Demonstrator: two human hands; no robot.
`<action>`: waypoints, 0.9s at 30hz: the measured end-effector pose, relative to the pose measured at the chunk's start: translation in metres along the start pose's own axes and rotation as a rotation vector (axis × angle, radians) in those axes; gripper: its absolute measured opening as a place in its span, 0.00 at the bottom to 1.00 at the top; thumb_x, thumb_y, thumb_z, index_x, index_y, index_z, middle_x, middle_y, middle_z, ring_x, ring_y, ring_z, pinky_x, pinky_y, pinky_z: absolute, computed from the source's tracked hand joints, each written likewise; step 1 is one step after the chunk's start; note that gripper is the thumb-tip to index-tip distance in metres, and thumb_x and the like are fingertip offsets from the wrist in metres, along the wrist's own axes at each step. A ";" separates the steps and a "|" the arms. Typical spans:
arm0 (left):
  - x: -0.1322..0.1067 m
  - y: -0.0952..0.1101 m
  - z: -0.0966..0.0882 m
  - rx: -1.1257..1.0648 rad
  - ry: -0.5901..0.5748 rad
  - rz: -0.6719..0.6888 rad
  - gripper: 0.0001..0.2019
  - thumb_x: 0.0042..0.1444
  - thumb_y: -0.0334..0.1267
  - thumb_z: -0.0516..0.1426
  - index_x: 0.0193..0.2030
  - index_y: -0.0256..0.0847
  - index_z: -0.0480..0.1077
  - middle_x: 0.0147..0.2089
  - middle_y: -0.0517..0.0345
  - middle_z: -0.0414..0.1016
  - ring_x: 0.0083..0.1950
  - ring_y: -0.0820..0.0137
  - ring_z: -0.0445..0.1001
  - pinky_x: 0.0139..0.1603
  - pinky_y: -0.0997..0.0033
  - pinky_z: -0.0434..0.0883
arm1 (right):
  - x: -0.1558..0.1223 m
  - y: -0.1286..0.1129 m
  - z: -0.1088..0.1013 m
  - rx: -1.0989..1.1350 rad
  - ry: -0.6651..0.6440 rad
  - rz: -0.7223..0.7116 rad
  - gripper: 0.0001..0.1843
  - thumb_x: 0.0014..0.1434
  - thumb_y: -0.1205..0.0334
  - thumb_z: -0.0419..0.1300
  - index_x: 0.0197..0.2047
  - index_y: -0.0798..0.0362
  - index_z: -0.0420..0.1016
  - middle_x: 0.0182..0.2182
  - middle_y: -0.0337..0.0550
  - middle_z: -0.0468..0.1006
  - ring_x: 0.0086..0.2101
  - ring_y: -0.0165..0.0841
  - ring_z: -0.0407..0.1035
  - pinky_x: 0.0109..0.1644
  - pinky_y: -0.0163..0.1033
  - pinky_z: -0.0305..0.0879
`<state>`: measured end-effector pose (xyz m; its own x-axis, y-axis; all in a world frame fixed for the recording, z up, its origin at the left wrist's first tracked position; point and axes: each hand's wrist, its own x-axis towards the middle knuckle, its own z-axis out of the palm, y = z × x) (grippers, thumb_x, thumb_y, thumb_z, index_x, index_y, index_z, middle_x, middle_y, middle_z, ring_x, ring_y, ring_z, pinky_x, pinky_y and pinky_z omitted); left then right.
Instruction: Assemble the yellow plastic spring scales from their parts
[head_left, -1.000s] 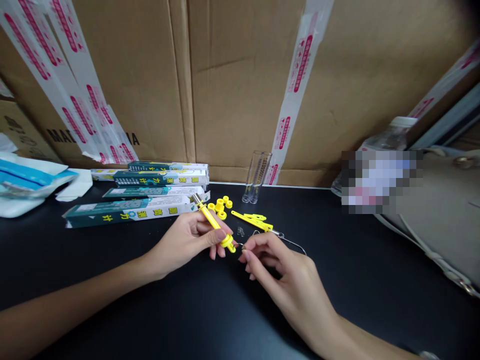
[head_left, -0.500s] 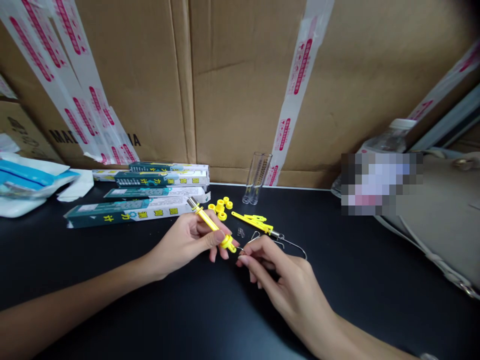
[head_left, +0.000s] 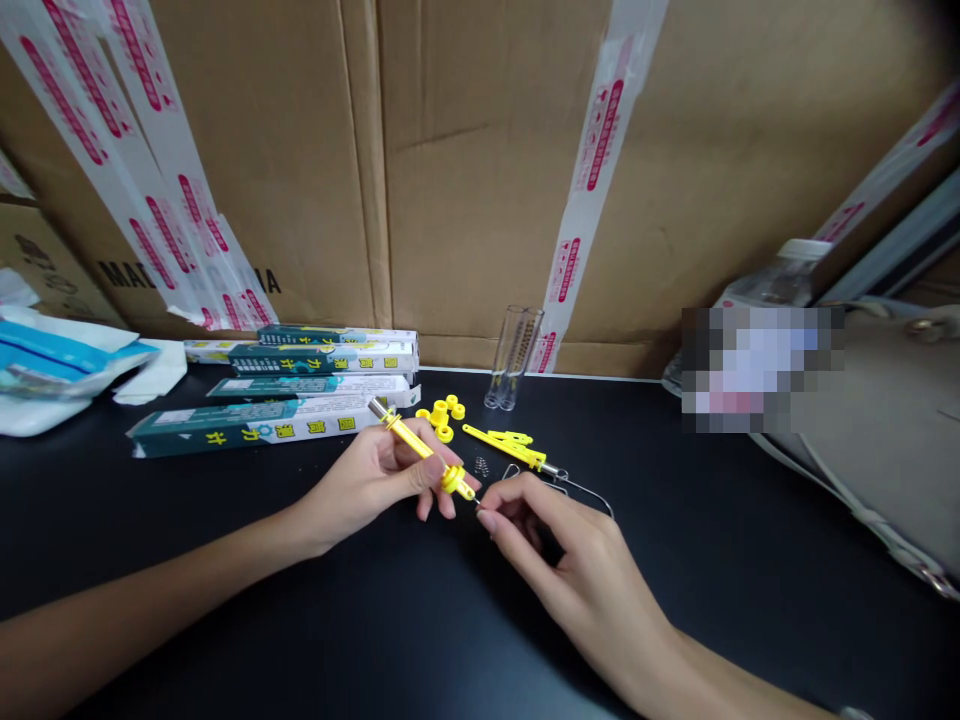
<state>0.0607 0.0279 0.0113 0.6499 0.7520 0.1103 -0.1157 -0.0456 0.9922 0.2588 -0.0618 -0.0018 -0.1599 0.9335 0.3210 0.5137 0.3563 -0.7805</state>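
Note:
Tilted in my left hand (head_left: 390, 475) is the yellow rod of a tube spring scale (head_left: 414, 440), its metal-capped end up and left. The thumb presses near a yellow collar, and the eyelet end points down toward my right hand (head_left: 559, 555). That hand pinches a small, thin metal wire hook (head_left: 478, 503) right at the eyelet; most of the hook is hidden by the fingertips. Just beyond the hands lie small springs (head_left: 481, 467) and several yellow caps (head_left: 441, 415). More yellow rod parts (head_left: 510, 447) with a metal end rest beside bent wire hooks (head_left: 592, 493).
Two clear tubes (head_left: 508, 360) stand upright by the cardboard box (head_left: 465, 180) at the back. Several printed slim boxes (head_left: 262, 425) lie at left, near a blue and white packet (head_left: 67, 350). At right are a plastic bottle (head_left: 799, 270) and a grey bag (head_left: 892, 430).
The wire hook has come closer to the rod's eyelet, and less of the wire shows. The rod has turned slightly in my left hand, showing the eyelet's opening.

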 end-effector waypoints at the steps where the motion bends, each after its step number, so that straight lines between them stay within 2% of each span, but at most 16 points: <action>1: 0.000 0.000 0.000 0.022 0.009 -0.002 0.19 0.56 0.52 0.65 0.34 0.35 0.70 0.33 0.53 0.78 0.28 0.71 0.77 0.25 0.75 0.70 | 0.000 0.001 0.000 0.009 0.018 0.005 0.05 0.69 0.60 0.56 0.45 0.48 0.72 0.28 0.34 0.75 0.26 0.28 0.67 0.30 0.33 0.64; 4: -0.001 0.002 0.002 0.072 0.016 -0.019 0.18 0.57 0.50 0.65 0.31 0.37 0.68 0.28 0.57 0.75 0.26 0.74 0.72 0.26 0.76 0.68 | 0.000 0.004 0.001 0.056 0.095 0.028 0.08 0.68 0.59 0.57 0.50 0.48 0.69 0.27 0.33 0.75 0.26 0.29 0.69 0.31 0.33 0.65; 8: -0.004 0.001 0.002 0.160 -0.013 -0.087 0.15 0.57 0.47 0.64 0.31 0.37 0.68 0.28 0.59 0.75 0.27 0.74 0.71 0.27 0.76 0.68 | 0.002 0.006 0.001 0.200 0.156 0.034 0.07 0.65 0.58 0.61 0.46 0.49 0.73 0.31 0.37 0.77 0.31 0.31 0.73 0.36 0.35 0.69; 13: -0.005 -0.001 0.003 0.178 -0.048 -0.152 0.13 0.56 0.45 0.66 0.32 0.38 0.70 0.29 0.59 0.76 0.28 0.74 0.73 0.28 0.76 0.70 | 0.007 0.004 -0.001 0.371 0.074 0.115 0.08 0.65 0.56 0.61 0.41 0.50 0.78 0.33 0.40 0.79 0.30 0.30 0.72 0.33 0.33 0.70; 18: -0.003 0.000 0.003 0.141 -0.038 -0.115 0.12 0.56 0.42 0.65 0.30 0.37 0.70 0.28 0.59 0.77 0.27 0.73 0.74 0.29 0.76 0.71 | 0.008 0.006 0.001 0.485 0.040 0.140 0.10 0.64 0.58 0.62 0.47 0.50 0.75 0.33 0.38 0.77 0.32 0.29 0.72 0.37 0.33 0.72; 23: -0.003 0.001 0.003 0.125 -0.044 -0.116 0.12 0.56 0.41 0.65 0.30 0.38 0.69 0.27 0.58 0.78 0.27 0.73 0.74 0.29 0.76 0.71 | 0.007 0.005 0.001 0.465 -0.024 0.170 0.09 0.66 0.57 0.60 0.46 0.51 0.76 0.34 0.40 0.79 0.32 0.30 0.73 0.37 0.35 0.73; 27: -0.003 0.003 0.005 0.137 -0.040 -0.152 0.13 0.57 0.43 0.65 0.30 0.38 0.68 0.26 0.61 0.77 0.26 0.74 0.74 0.27 0.77 0.69 | 0.007 0.003 -0.001 0.376 -0.022 0.144 0.09 0.66 0.58 0.59 0.42 0.51 0.78 0.34 0.41 0.80 0.31 0.30 0.73 0.36 0.34 0.72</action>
<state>0.0616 0.0223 0.0140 0.6817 0.7305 -0.0416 0.0871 -0.0245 0.9959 0.2601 -0.0545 -0.0020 -0.1286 0.9741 0.1859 0.1890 0.2081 -0.9597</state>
